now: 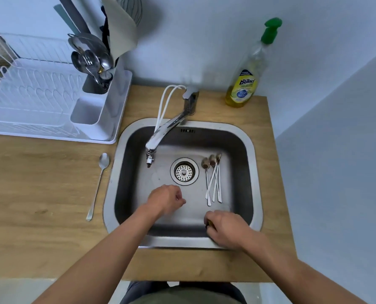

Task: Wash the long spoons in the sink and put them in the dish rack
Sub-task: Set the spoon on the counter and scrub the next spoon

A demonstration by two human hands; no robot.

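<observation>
Several long spoons (213, 178) with dirty bowls lie in a loose bundle on the right of the steel sink (254, 172). One clean long spoon (98, 185) lies on the wooden counter left of the sink. My left hand (166, 199) hovers low in the sink, fingers loosely curled with nothing visible in them. My right hand (225, 228) is at the sink's near right corner, closed around a small dark object that is mostly hidden. The white dish rack (35, 99) stands at the back left, with cutlery (90, 55) in its holder.
The faucet (167, 132) reaches over the sink's left half, and no water runs. A yellow dish soap bottle (246, 82) with a green cap stands at the back right. The drain strainer (184, 171) is at the sink's centre. A wall closes the right side.
</observation>
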